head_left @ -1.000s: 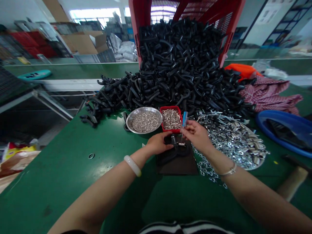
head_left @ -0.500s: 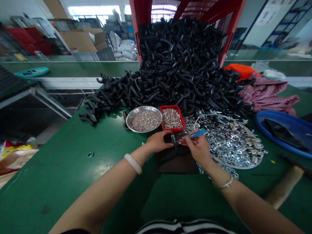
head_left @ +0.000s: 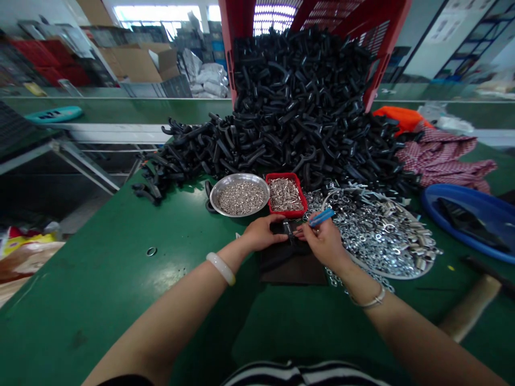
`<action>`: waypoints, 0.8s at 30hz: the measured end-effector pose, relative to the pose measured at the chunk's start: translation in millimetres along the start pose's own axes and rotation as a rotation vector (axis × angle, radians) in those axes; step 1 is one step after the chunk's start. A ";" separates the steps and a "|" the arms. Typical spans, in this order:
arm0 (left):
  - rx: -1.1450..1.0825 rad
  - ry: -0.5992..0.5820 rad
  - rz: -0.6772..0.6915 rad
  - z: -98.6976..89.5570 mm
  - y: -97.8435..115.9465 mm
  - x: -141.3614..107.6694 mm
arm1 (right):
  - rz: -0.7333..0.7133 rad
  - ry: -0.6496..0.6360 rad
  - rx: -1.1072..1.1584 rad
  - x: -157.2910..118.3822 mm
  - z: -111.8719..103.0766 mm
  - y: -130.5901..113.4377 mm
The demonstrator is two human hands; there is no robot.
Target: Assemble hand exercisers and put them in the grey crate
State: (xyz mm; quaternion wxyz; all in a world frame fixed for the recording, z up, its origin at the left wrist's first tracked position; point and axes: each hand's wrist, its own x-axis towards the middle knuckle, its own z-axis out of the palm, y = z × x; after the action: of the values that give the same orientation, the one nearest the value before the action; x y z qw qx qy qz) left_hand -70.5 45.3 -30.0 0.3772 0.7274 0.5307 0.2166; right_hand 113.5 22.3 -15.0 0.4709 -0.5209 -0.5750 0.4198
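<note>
My left hand is shut around a black plastic part with a small metal fitting, which rests on a dark mat. My right hand grips a blue-handled screwdriver, its thin shaft pointing down and left at the metal fitting. Just beyond my hands stand a round steel dish of tiny silver parts and a small red tray of screws. A round plate of steel washers and sleeves lies beside my right hand.
A tipped red crate spills a large heap of curved black plastic parts across the green workbench. To the right lie a checked cloth, a blue basin and a wooden-handled hammer.
The screwdriver has tipped from nearly upright to slanting, with its handle out to the right. My right hand has dropped closer to the metal fitting. My left hand stays on the black part.
</note>
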 end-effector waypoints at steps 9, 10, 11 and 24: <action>-0.031 -0.004 0.013 0.1 -1.4 -1.0 | 0.295 -0.071 0.377 0.3 -5.0 0.6; -0.037 -0.002 0.009 0.4 -2.4 -0.6 | 0.238 -0.046 0.341 0.3 -4.2 -0.5; -0.045 -0.001 0.005 0.7 -3.4 -0.1 | 0.170 -0.016 0.306 2.1 -3.3 -1.7; 0.078 0.070 0.014 -0.4 6.2 -6.9 | -0.233 -0.016 -0.840 71.0 -8.8 -18.4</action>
State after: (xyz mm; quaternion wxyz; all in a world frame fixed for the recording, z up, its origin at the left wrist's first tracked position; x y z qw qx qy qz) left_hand -69.3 38.1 -24.4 0.3283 0.7372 0.5464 0.2240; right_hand 117.4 90.9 12.1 0.2578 -0.5956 -0.7545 0.0977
